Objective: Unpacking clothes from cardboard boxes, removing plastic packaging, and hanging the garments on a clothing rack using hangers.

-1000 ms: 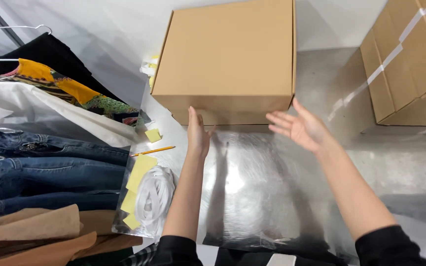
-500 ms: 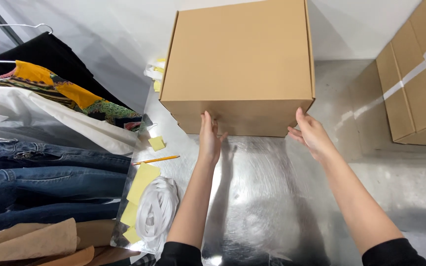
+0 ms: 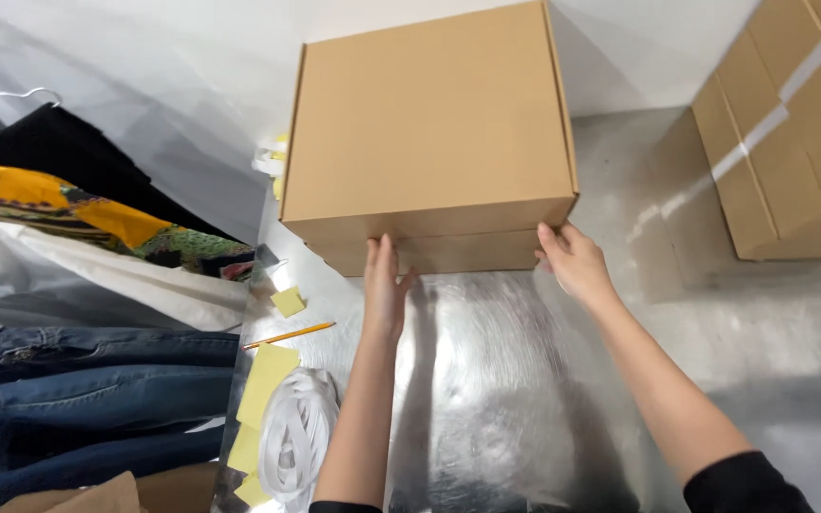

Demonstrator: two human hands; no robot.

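Hands flat on the cardboard box point(image 3: 429, 123): my left hand point(image 3: 385, 285) and right hand point(image 3: 574, 261) press its front, grip spread, above the silver desk point(image 3: 505, 380).

Bright, even light; glare on the silver table point(image 3: 486, 399), soft shadows, slight edge distortion

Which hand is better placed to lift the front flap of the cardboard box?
Probably the left hand: its fingers lie flat against the middle of the cardboard box front, near the lid seam. The right hand grips only the front right corner.
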